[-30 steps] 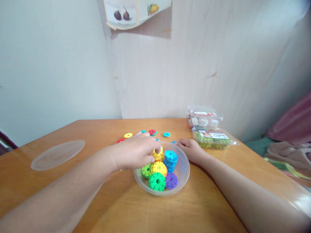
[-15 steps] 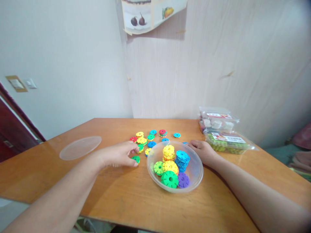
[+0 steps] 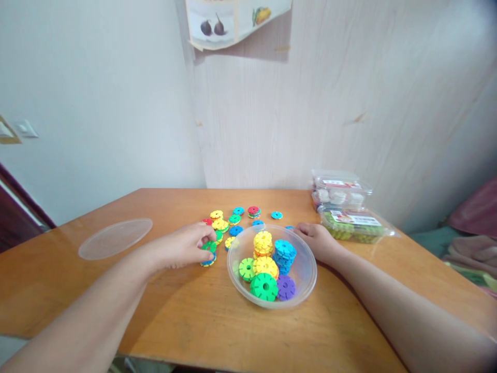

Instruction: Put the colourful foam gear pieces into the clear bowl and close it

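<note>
My left hand pinches a green notched disc between thumb and fingers, tilted just above a blue and yellow pair of discs on the table. My right hand is closed at the far right rim of a clear plastic bowl; what its curled fingers hold, if anything, is hidden. Inside the bowl stand a yellow stack and a blue stack. Green discs, yellow discs and purple discs lie nearer me.
Loose discs, among them a red one and a blue one, are scattered behind the bowl. An oval clear lid lies at the left. Stacked clear food boxes stand at the back right. The table meets a wall behind.
The green disc has tilted up in my left hand, and the blue and yellow discs under it now show. My right hand stays at the rim. The view has turned slightly right.
</note>
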Motion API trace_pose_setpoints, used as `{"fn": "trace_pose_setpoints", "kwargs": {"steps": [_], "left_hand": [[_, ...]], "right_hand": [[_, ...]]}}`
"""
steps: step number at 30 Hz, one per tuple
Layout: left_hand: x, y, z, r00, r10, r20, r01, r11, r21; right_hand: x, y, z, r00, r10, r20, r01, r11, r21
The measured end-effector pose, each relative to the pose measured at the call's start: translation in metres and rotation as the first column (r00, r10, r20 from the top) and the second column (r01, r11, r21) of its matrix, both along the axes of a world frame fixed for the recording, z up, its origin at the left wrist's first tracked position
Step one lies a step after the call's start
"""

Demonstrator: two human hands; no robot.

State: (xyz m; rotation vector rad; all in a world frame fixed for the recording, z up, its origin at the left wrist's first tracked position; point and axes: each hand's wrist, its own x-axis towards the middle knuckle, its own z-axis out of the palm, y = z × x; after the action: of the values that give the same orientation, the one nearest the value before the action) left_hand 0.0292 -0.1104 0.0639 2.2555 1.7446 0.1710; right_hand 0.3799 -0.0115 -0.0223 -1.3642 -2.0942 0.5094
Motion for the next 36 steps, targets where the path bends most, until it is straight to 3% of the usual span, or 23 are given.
{"fn": "trace_pose_setpoints", "kwargs": {"steps": [5, 11, 17, 24, 36], "left_hand": [[0.030, -0.013, 0.032, 0.987, -0.129, 0.091, 0.108, 0.973, 0.205], [0.081, -0.027, 0.058, 0.946, -0.293, -0.137, 0.312, 0.939, 0.146], [0.100, -0.018, 0.056, 0.873, -0.341, -0.350, 0.379, 0.924, 0.045], [0.112, -0.015, 0.052, 0.828, -0.335, -0.449, 0.375, 0.927, 0.001], [0.119, -0.016, 0.049, 0.850, -0.338, -0.405, 0.366, 0.931, -0.010]], "right_hand": [[0.000, 0.000, 0.000, 1.000, -0.009, 0.006, 0.009, 1.000, -0.009], [-0.001, 0.000, 0.000, 1.000, 0.003, -0.005, -0.003, 1.000, 0.014], [-0.001, 0.001, -0.001, 1.000, 0.009, -0.006, -0.009, 1.000, 0.007], [-0.001, 0.001, -0.001, 1.000, 0.014, -0.016, -0.013, 0.999, 0.038], [-0.001, 0.001, -0.002, 1.000, -0.004, -0.005, 0.004, 1.000, 0.030]]}}
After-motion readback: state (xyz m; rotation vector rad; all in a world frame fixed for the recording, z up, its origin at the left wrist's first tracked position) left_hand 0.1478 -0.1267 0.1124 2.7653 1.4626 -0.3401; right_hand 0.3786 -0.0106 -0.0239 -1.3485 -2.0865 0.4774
